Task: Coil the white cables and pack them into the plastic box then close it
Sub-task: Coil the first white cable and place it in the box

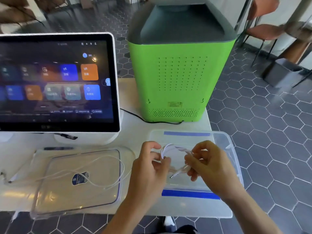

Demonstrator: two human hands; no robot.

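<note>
White cable (168, 148), blue-edged clear box (190, 194), green perforated machine (179, 78).

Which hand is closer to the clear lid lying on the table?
Left. The left hand holds the coiled cable just beside the lid, at its right edge. The right hand is farther away, above the open box.

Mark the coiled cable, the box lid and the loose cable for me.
coiled cable (170, 148): head view, top arc of the loops held between both hands.
box lid (55, 198): head view, bare clear panel near its front.
loose cable (108, 184): head view, strand lying across the lid.
</note>
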